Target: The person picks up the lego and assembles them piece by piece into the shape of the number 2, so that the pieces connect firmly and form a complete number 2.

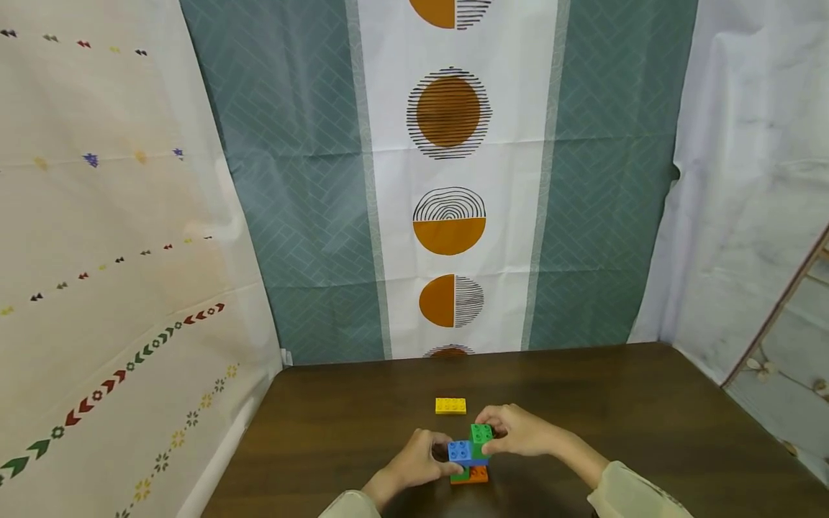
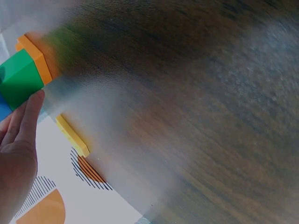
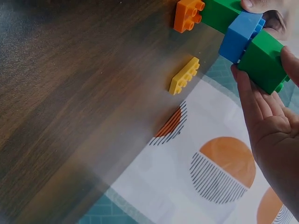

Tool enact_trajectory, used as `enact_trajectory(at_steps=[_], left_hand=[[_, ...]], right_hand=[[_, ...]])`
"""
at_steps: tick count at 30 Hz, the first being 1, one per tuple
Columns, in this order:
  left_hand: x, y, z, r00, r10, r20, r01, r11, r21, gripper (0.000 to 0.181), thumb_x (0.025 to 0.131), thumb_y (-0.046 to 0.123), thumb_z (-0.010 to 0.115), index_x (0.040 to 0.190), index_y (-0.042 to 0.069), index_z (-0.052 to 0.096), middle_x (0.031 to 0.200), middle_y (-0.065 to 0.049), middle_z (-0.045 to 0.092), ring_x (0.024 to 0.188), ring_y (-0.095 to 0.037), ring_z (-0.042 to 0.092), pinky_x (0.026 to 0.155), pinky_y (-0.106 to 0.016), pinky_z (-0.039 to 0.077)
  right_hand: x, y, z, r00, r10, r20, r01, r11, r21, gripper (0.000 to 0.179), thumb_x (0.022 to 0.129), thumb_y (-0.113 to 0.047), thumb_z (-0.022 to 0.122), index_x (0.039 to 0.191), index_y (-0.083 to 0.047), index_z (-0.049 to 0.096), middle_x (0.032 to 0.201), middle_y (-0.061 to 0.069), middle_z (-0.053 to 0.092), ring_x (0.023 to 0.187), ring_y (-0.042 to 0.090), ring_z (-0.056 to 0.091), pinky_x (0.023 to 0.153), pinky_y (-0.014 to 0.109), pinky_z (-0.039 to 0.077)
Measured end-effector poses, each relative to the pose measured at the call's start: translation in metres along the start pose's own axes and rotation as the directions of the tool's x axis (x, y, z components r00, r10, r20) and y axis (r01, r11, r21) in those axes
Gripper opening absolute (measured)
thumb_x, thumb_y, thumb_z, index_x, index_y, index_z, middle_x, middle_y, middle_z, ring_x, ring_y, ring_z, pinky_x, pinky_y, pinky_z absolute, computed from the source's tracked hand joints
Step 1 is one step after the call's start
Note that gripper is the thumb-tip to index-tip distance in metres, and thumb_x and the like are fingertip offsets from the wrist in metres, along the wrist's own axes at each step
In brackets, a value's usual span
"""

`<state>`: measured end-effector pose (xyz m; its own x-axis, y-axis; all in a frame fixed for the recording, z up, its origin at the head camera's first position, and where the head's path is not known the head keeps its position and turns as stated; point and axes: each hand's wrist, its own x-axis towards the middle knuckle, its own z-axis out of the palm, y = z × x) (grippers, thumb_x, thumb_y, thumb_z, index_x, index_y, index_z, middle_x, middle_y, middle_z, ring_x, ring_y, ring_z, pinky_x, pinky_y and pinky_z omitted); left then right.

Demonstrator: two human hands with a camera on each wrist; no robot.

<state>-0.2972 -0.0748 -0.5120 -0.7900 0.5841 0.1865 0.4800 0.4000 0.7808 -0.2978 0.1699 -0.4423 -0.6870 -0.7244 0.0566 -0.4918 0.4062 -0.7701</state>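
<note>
A small stack of toy building bricks stands on the table. At its bottom is a flat orange brick (image 1: 478, 475), with a lower green block (image 2: 21, 79) on one side of it. A blue brick (image 1: 460, 451) sits across that block. An upper green block (image 3: 264, 60) tops the blue brick's right end. My right hand (image 1: 521, 432) pinches the upper green block between thumb and fingers. From the other side, my left hand (image 1: 417, 459) holds the stack at the lower green block, just under the blue brick. Its palm side is partly hidden in the head view.
A flat yellow brick (image 1: 450, 406) lies on the dark wooden table (image 1: 337, 403) beyond the stack. Behind the table's far edge hangs a patterned cloth (image 1: 311, 216). Light cloths cover the left and right sides.
</note>
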Motion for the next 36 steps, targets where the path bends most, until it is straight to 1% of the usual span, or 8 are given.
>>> enact_trajectory(at_steps=[5,10,12,15,17,19,23,36], left_hand=[[0.0,0.003,-0.003,1.0,-0.006,-0.001,0.006,1.0,-0.01,0.021,0.08,0.015,0.08,0.091,-0.001,0.072,0.081,-0.008,0.073,0.066,0.004,0.055,0.064,-0.013,0.049],[0.0,0.005,-0.004,1.0,-0.017,0.001,0.017,0.999,-0.03,0.019,0.08,0.014,0.08,0.089,0.0,0.072,0.081,-0.009,0.073,0.067,0.003,0.057,0.064,-0.014,0.05],[0.0,0.005,-0.004,1.0,-0.014,0.001,0.014,0.999,-0.03,0.019,0.08,0.014,0.08,0.089,0.0,0.072,0.081,-0.009,0.073,0.067,0.003,0.057,0.064,-0.014,0.05],[-0.001,0.004,-0.004,1.0,-0.014,-0.001,0.014,1.0,-0.025,0.018,0.08,0.014,0.08,0.089,0.001,0.072,0.08,-0.008,0.073,0.067,0.003,0.057,0.065,-0.014,0.05],[-0.001,0.004,-0.003,1.0,-0.017,-0.002,0.017,1.0,-0.022,0.018,0.08,0.014,0.08,0.089,0.001,0.072,0.08,-0.008,0.073,0.067,0.003,0.057,0.065,-0.014,0.05],[-0.001,0.004,-0.003,1.0,-0.016,-0.002,0.016,1.0,-0.019,0.019,0.08,0.014,0.08,0.09,0.0,0.072,0.08,-0.008,0.073,0.067,0.004,0.057,0.065,-0.014,0.05],[-0.001,0.004,-0.002,1.0,-0.012,0.01,0.013,1.0,-0.025,0.02,0.08,0.014,0.08,0.091,-0.001,0.072,0.081,-0.01,0.073,0.067,0.004,0.058,0.065,-0.014,0.051],[0.0,-0.001,-0.001,1.0,0.016,0.006,-0.015,0.999,-0.038,0.019,0.082,0.015,0.079,0.09,-0.001,0.072,0.082,-0.009,0.073,0.067,0.006,0.057,0.064,-0.014,0.051]], right_hand=[[0.003,-0.001,-0.002,1.0,0.007,0.017,-0.006,0.999,-0.033,0.038,0.091,-0.019,0.068,0.118,0.007,0.059,0.105,0.011,0.074,0.096,0.01,0.068,0.09,0.043,0.055],[0.003,0.001,-0.003,1.0,-0.015,0.028,0.015,1.0,-0.023,0.037,0.094,-0.019,0.065,0.118,0.007,0.059,0.103,0.01,0.074,0.094,0.005,0.066,0.092,0.046,0.053],[0.003,0.001,-0.002,0.999,-0.019,0.026,0.019,1.0,-0.021,0.035,0.094,-0.019,0.064,0.118,0.007,0.059,0.101,0.009,0.073,0.091,0.003,0.065,0.091,0.043,0.054],[0.003,0.003,0.0,0.999,-0.022,0.024,0.023,0.999,-0.026,0.034,0.095,-0.02,0.063,0.117,0.006,0.06,0.094,0.003,0.072,0.082,-0.001,0.061,0.084,0.028,0.056],[0.004,0.003,0.001,0.999,-0.031,0.021,0.032,0.999,-0.034,0.032,0.095,-0.019,0.062,0.115,0.005,0.06,0.086,-0.002,0.068,0.074,-0.003,0.055,0.073,0.019,0.051],[0.005,0.003,0.003,0.999,-0.041,0.018,0.042,0.998,-0.047,0.03,0.095,-0.018,0.062,0.114,0.005,0.06,0.079,-0.007,0.062,0.068,-0.004,0.05,0.065,0.015,0.045],[0.006,0.001,0.006,0.999,-0.046,0.018,0.047,0.995,-0.093,0.029,0.095,-0.017,0.061,0.113,0.005,0.06,0.073,-0.011,0.052,0.062,-0.005,0.042,0.057,0.014,0.039],[0.007,-0.008,0.006,0.999,-0.026,0.039,0.031,0.992,-0.122,0.03,0.095,-0.015,0.061,0.116,0.007,0.06,0.07,-0.011,0.05,0.06,-0.005,0.041,0.055,0.014,0.037]])
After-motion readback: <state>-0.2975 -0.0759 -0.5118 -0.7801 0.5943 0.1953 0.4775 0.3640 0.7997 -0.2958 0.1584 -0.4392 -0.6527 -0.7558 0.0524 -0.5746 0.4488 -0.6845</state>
